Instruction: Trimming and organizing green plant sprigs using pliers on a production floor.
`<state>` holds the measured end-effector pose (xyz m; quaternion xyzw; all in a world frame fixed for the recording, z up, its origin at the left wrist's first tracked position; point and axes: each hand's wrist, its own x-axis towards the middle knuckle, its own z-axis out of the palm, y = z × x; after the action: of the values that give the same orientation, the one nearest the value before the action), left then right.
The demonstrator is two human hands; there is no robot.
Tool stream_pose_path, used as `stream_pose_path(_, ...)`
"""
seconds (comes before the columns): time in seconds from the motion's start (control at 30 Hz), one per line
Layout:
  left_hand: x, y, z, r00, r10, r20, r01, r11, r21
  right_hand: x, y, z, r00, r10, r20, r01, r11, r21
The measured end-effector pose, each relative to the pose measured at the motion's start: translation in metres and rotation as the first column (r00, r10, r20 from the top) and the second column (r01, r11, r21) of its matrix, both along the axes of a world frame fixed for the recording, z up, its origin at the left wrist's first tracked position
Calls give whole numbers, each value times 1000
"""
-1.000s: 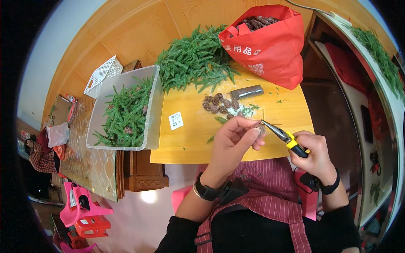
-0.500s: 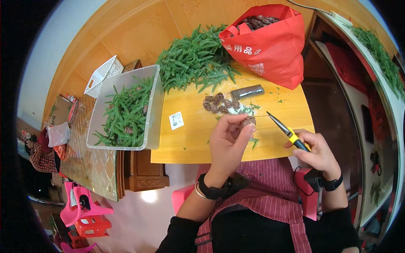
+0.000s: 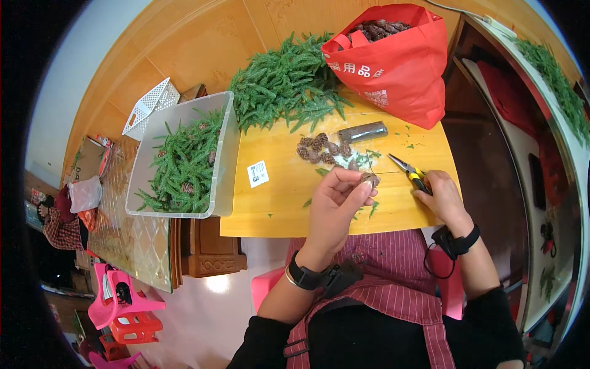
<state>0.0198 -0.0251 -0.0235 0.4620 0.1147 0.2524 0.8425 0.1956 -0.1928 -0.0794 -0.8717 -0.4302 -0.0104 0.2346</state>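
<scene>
Between the thumb and fingers of my left hand (image 3: 340, 206) is a small brown pine cone (image 3: 370, 179), partly covered by the fingertips. Thin dark wires stick out from it, one upward and one to the right. My right hand (image 3: 444, 200) is wrapped round pliers (image 3: 416, 179) with yellow-and-black handles. Their pointed jaws are slightly parted and aim up-left, apart from the cone, low over the yellow tabletop (image 3: 276, 206). Several loose pine cones (image 3: 322, 146) lie just beyond my left hand, beside a dark oblong pack (image 3: 363, 132) in shiny wrap.
A clear plastic bin (image 3: 231, 132) of green sprigs and cones stands left. Behind are a heap of green artificial branches (image 3: 279, 83) and a red bag (image 3: 399, 74) filled with cones. A white label (image 3: 257, 174) and green scraps lie on the tabletop. A dark cabinet (image 3: 485, 147) stands right.
My right hand has moved up and left, and the pliers have turned flatter with jaws and handles now spread. The cone in my left hand has shifted slightly right, its wires now showing.
</scene>
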Motion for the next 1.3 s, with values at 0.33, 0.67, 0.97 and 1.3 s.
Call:
stream_pose_path(0.33,2,-3,-15,988,-146,-47,149,987,67,-45,27,66,627,481,-613,-122,838,533)
stream_pose_path(0.67,-11,21,-23,964,114,-239,75,748,659,-57,21,56,535,523,-663,67,757,650)
stream_pose_path(0.97,-18,39,-32,886,394,-246,314,-117,942,-38,19,62,632,443,-636,87,774,627)
stream_pose_path(1.3,5,77,2,912,-167,-375,380,689,617,-20,63,96,635,569,-523,21,664,748)
